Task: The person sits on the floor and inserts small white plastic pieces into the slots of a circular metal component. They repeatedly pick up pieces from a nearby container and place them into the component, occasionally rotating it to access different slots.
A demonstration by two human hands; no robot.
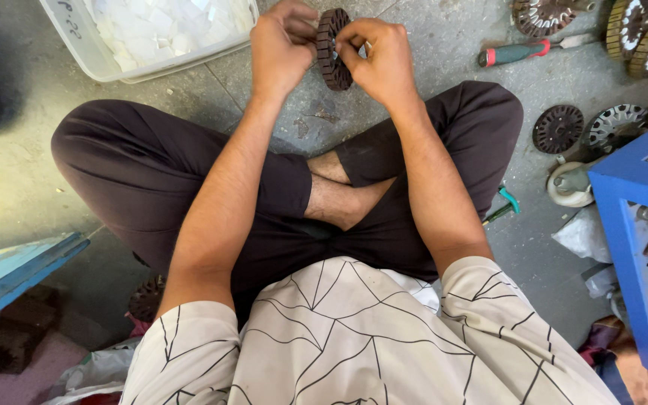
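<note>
We sit cross-legged on a grey concrete floor (444, 30), and around us we see a white plastic tub (99, 64) of pale paper slips at the upper left, just beyond our left hand, a screwdriver with a red and dark handle (515, 52) lying to the upper right, and more slotted metal discs: one flat dark disc (558, 129) beside our right knee, a lighter one (618, 124) next to it, and a stack of yellowish cores (643, 34) at the far right edge. A blue metal frame (631, 225) stands at our right side, and a roll of white tape (570, 185) lies just before it. Nothing lies between our hands and the floor ahead. We hold a dark, slotted round core (333, 49) up over the floor in front of our crossed legs, turned edge-on to us, its flat faces pointing left and right and its rim running up and down. Our left hand (279, 52) clasps it from one side with fingers curled onto the rim; our right hand (384, 64) pinches the other side, fingertips closed on the slots.
</note>
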